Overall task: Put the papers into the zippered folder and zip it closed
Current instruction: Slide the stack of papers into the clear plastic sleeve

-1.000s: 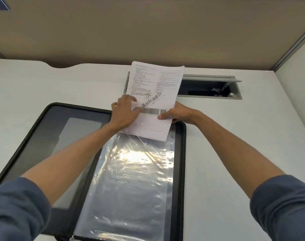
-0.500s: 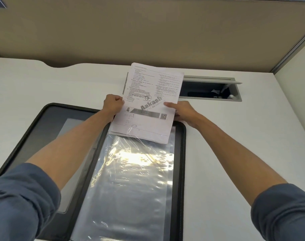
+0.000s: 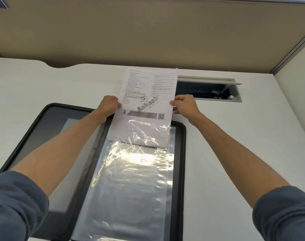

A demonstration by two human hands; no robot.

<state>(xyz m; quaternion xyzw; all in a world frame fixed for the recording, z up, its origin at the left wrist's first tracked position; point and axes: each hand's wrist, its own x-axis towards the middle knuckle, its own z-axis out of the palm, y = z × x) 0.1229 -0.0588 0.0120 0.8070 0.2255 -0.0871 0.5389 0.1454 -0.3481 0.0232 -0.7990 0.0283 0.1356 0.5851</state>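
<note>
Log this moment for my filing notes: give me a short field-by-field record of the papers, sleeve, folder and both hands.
papers: printed sheets, lower edge tucked under the top of the clear sleeve, most still sticking out
clear sleeve: glossy plastic pocket on the folder's right half
folder: black zippered folder, lying open and unzipped on the white desk
left hand: grips the papers' left edge
right hand: pinches the papers' right edge
behind: open cable tray in the desk
</note>
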